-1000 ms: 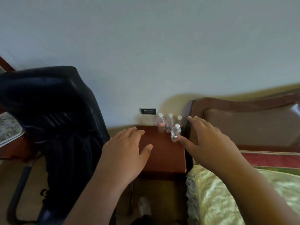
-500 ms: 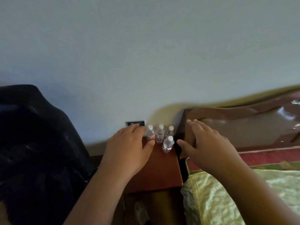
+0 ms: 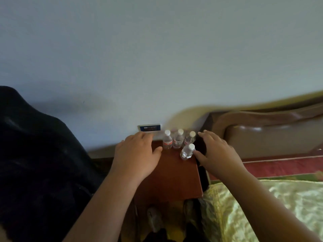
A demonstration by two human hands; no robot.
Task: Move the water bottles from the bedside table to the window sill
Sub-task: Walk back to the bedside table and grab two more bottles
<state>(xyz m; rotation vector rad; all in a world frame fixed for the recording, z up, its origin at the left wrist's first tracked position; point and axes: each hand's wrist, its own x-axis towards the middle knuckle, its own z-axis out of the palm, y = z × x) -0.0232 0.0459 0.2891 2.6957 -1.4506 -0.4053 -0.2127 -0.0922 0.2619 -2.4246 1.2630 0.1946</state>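
Note:
Several small clear water bottles with white caps stand at the back of the reddish-brown bedside table: three in a row by the wall, the leftmost bottle, the middle bottle, the right bottle, and a front bottle nearer me. My left hand hovers with spread fingers just left of the row, its thumb near the leftmost bottle. To the right of the front bottle my right hand is held with relaxed fingers, thumb close beside that bottle. Neither hand holds anything. The window sill is out of view.
A black jacket over a chair fills the left side. The brown padded headboard and a bed with a green-gold cover lie on the right. A blue wall plate sits above the table. Shoes are on the floor below.
Both hands have moved forward toward the bottles and now flank them. The view has shifted closer to the table and slightly right.

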